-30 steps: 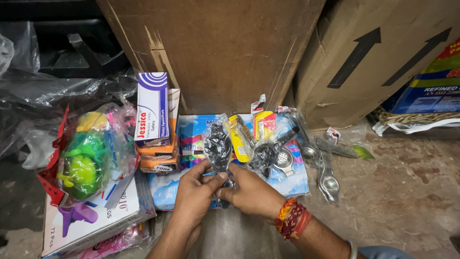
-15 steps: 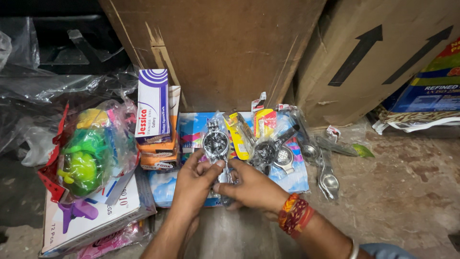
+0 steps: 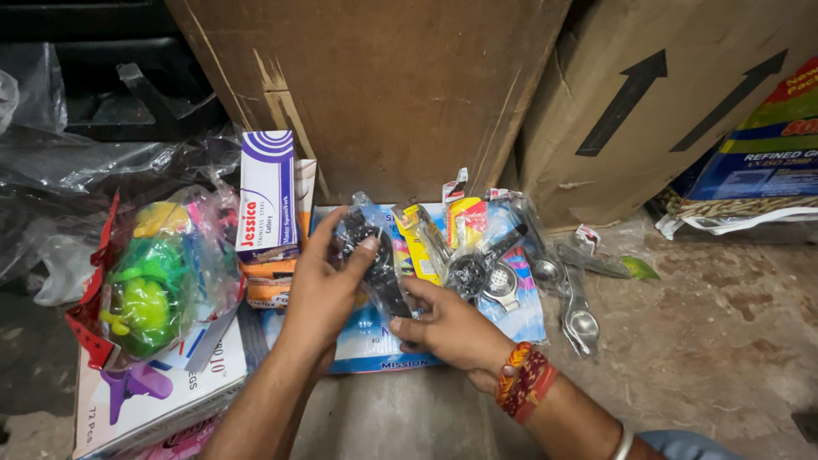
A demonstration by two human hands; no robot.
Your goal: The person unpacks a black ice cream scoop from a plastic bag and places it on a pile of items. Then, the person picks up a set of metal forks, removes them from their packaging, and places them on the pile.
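Note:
Both hands hold one clear plastic packet with a dark metal kitchen tool (image 3: 375, 260) inside. My left hand (image 3: 324, 294) grips its upper part, thumb on top. My right hand (image 3: 447, 328), with red and orange thread bands at the wrist, pinches its lower end. Under the hands lies a flat blue printed pack (image 3: 375, 341). Just right of the packet lie several more packed tools: a yellow-carded one (image 3: 426, 243) and metal squeezers (image 3: 490, 273).
A white and purple carton (image 3: 266, 196) stands on orange boxes at left. A bag of green and yellow plastic toys (image 3: 158, 273) rests on a white box (image 3: 145, 392). Big cardboard cartons (image 3: 383, 85) stand behind. Packed steel spoons (image 3: 578, 315) lie on the concrete floor at right.
The packet has turned in my hands: its round metal head faced up half a second ago, and now the dark side shows. My left hand has shifted up over it.

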